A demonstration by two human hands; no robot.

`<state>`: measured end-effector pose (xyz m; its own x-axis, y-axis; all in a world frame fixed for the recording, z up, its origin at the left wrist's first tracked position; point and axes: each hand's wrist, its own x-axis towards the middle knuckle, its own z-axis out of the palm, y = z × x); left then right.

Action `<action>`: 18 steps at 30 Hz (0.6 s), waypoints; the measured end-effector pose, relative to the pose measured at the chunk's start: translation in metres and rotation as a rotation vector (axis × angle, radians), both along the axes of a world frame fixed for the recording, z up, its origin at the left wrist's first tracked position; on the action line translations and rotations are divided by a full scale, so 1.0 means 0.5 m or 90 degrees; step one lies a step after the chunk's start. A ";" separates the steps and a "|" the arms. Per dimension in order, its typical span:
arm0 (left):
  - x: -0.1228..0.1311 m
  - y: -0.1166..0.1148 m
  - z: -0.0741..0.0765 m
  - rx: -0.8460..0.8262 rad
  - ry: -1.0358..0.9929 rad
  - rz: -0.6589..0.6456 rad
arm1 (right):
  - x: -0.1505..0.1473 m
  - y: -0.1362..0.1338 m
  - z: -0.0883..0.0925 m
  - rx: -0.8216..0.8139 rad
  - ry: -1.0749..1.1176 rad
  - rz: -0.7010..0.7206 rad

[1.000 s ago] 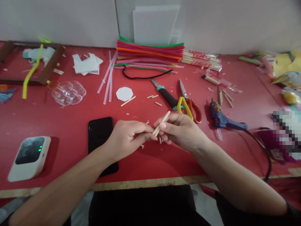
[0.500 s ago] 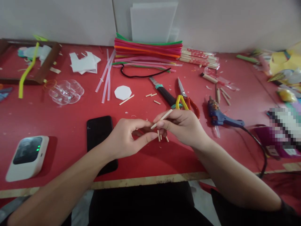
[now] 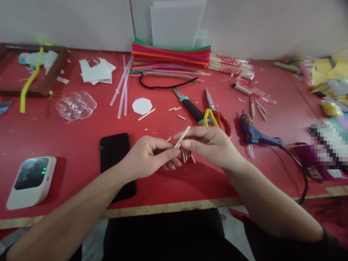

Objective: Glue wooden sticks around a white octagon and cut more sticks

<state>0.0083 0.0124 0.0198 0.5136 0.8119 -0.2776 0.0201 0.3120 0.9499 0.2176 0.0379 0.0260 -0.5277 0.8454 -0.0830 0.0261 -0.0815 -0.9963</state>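
Note:
A short pale wooden stick (image 3: 184, 134) is held at a slant above the table, its upper end pointing away to the right. My right hand (image 3: 210, 146) pinches it between thumb and fingers. My left hand (image 3: 152, 156) is closed at the stick's lower end, thumb against index finger; its other fingers curl underneath. Just below the hands, several small stick pieces (image 3: 193, 158) lie on the red table, partly hidden by my fingers. Beyond them are more short pieces (image 3: 182, 117), a longer thin stick (image 3: 146, 114) and a white octagonal disc (image 3: 142, 106).
A craft knife (image 3: 191, 108), scissors (image 3: 210, 99) and a blue glue gun (image 3: 252, 132) lie to the right. On the left are a black phone (image 3: 115, 152) and a white device (image 3: 32, 183). Colourful pipe cleaners (image 3: 171, 56) are stacked at the back, near clear glue sticks (image 3: 123, 87).
The wooden stick has tilted steeper and its upper end has shifted left. My left thumb and index finger have closed in on its lower end.

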 end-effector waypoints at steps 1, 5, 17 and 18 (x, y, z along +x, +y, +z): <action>-0.001 0.002 0.000 -0.041 -0.028 -0.002 | 0.002 0.001 -0.001 0.002 0.003 -0.009; -0.008 0.008 -0.001 -0.161 -0.124 0.014 | -0.001 -0.001 -0.008 0.057 -0.010 -0.128; -0.017 0.008 -0.005 -0.152 -0.138 0.068 | 0.116 0.043 0.022 0.317 -0.951 -0.186; -0.018 0.007 -0.003 -0.141 -0.136 0.061 | 0.124 0.046 0.021 0.292 -0.985 -0.146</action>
